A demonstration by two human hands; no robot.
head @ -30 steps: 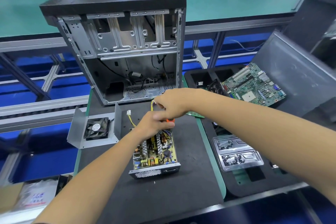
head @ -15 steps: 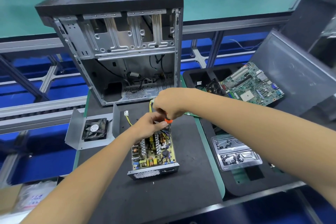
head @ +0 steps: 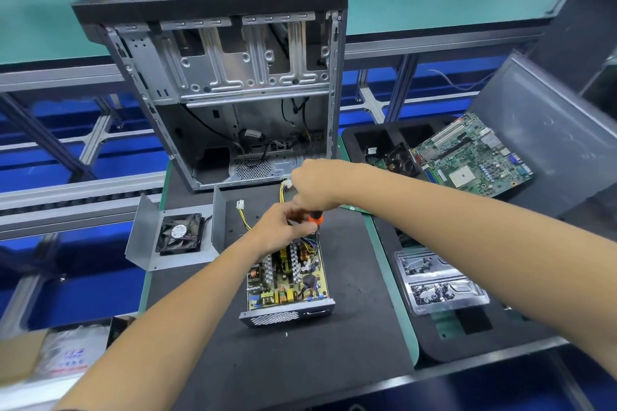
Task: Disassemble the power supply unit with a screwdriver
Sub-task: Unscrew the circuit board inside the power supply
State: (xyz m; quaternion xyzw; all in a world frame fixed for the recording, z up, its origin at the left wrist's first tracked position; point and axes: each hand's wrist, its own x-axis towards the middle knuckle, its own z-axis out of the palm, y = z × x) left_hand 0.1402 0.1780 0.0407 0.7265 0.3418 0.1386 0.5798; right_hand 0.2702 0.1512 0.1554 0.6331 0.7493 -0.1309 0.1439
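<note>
The opened power supply unit (head: 287, 280) lies on the black mat, its yellow circuit board bare and its perforated metal end facing me. My right hand (head: 317, 185) grips the orange-and-black screwdriver (head: 314, 219), held upright with the tip down at the unit's far right corner. My left hand (head: 278, 230) rests over the far end of the board, fingertips pinching the screwdriver's lower end beside the orange collar. The removed cover with its black fan (head: 182, 233) sits to the left. Yellow wires with white plugs (head: 240, 204) trail off behind the unit.
An open computer case (head: 233, 77) stands upright behind the mat. To the right are a black tray holding a green motherboard (head: 474, 157), a leaning grey side panel (head: 551, 130) and a clear screw tray (head: 434, 280). A bagged item (head: 63, 354) lies at lower left.
Both hands stay on the screwdriver at the unit's far end, the left hand's fingers shifting slightly round the shaft. The view has moved a little.
</note>
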